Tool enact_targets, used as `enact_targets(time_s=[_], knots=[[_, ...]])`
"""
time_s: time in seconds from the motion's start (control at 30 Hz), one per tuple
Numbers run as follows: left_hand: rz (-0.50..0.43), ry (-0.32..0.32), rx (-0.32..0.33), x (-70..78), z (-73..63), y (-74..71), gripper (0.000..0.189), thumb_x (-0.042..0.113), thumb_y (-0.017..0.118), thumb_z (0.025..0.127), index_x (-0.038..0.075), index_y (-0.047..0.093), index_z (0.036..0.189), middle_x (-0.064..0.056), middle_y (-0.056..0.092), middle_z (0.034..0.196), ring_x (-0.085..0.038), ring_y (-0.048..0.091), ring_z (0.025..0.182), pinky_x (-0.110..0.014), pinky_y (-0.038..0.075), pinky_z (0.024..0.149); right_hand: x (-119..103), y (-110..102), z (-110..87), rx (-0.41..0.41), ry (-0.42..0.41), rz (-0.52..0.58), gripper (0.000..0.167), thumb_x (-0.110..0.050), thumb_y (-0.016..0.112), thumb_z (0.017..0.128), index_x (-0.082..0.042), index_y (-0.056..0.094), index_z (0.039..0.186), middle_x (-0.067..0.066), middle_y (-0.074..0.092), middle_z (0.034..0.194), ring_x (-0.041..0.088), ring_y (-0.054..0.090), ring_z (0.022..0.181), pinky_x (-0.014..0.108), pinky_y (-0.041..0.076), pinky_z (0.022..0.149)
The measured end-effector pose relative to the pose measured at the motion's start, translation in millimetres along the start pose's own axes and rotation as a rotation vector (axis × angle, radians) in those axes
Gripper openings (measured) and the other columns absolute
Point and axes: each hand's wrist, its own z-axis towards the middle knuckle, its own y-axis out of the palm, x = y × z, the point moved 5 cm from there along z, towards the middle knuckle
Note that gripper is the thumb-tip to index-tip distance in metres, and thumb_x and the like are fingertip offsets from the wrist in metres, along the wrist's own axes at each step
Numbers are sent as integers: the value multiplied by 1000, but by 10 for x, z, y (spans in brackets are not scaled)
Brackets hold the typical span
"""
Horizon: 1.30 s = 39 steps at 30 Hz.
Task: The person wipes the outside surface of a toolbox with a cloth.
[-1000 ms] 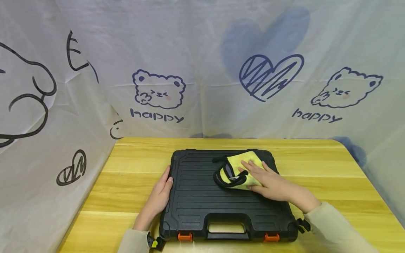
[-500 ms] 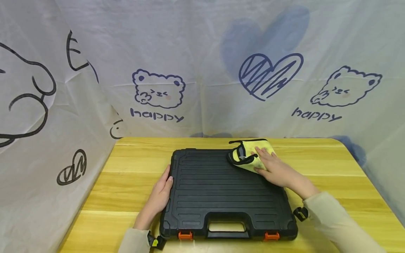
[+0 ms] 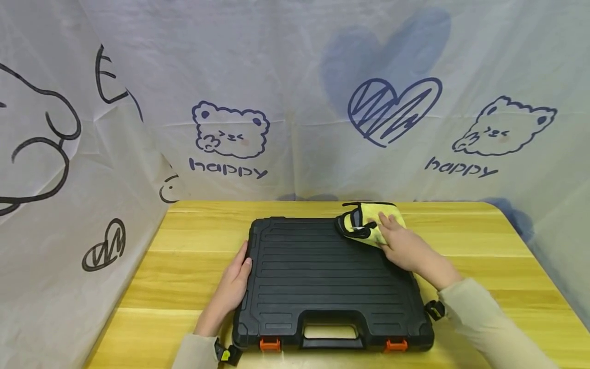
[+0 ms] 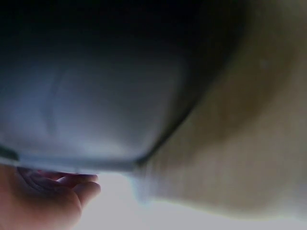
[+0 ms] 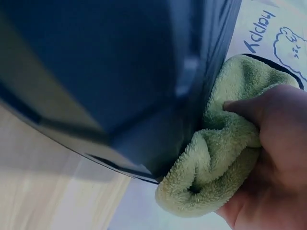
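Observation:
A black plastic tool case point(image 3: 322, 277) with a ribbed lid lies flat on the table. My left hand point(image 3: 234, 281) rests along its left side, thumb at the top edge and fingers stretched along the wall; in the left wrist view, part of that hand point(image 4: 53, 199) shows below the dark case point(image 4: 96, 105). At the case's far right corner, my right hand point(image 3: 405, 246) holds a folded yellow cloth point(image 3: 369, 210) with black edging. In the right wrist view, the thumb presses into the bunched cloth point(image 5: 225, 139) against the case corner, and the other fingers are mostly hidden behind it.
Two orange latches point(image 3: 270, 344) and a carrying handle point(image 3: 332, 343) are on the case's near side. The wooden table point(image 3: 184, 256) backs onto a white printed curtain point(image 3: 295, 102), which also hangs at both sides.
My right hand has slid the cloth from the upper right of the lid to the far right corner, over the back edge. My left hand and the case have stayed put.

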Motion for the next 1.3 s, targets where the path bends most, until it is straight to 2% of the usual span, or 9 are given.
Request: enact_targets(time_s=[0.2, 0.5, 0.67, 0.9, 1.03, 1.3], knots=[[-3, 1, -2, -4, -1, -11, 55, 18, 30, 110, -5, 13, 156, -24, 16, 161, -38, 16, 148, -55, 16, 117, -84, -37, -64, 47, -37, -70, 44, -7, 59, 95, 14, 53, 134, 34, 32, 151, 55, 31, 136, 63, 42, 98], [2, -6, 0, -26, 2, 4, 54, 19, 30, 110, -4, 14, 157, -24, 17, 161, -39, 16, 147, -56, 16, 117, -127, -69, -147, -58, -9, -55, 44, -9, 60, 96, 15, 54, 132, 37, 29, 150, 58, 27, 135, 67, 39, 99], [-10, 5, -3, -15, 12, -1, 54, 18, 31, 110, -4, 14, 157, -24, 17, 161, -38, 16, 148, -55, 16, 117, -182, -62, -223, -105, 1, -89, 47, -12, 62, 96, 14, 53, 133, 40, 28, 149, 60, 30, 132, 64, 45, 94], [-23, 18, -2, 13, 13, -14, 53, 15, 31, 110, -3, 14, 157, -24, 16, 161, -37, 15, 148, -54, 16, 117, -281, -46, -381, -65, -25, -156, 53, -13, 69, 91, 11, 53, 136, 44, 36, 142, 63, 42, 122, 63, 50, 86], [-20, 18, -1, 14, 7, -13, 53, 16, 31, 110, -3, 14, 157, -24, 16, 161, -38, 15, 148, -55, 15, 117, -318, -31, -449, -50, -16, -150, 59, -12, 70, 89, 10, 49, 140, 44, 35, 142, 64, 41, 123, 63, 50, 85], [-8, 14, 1, 1, -8, 4, 54, 17, 31, 110, -5, 15, 156, -24, 16, 161, -39, 15, 148, -57, 16, 116, -397, 10, -555, -43, -3, -142, 61, -11, 72, 87, 13, 49, 139, 47, 35, 139, 67, 40, 121, 62, 53, 77]])
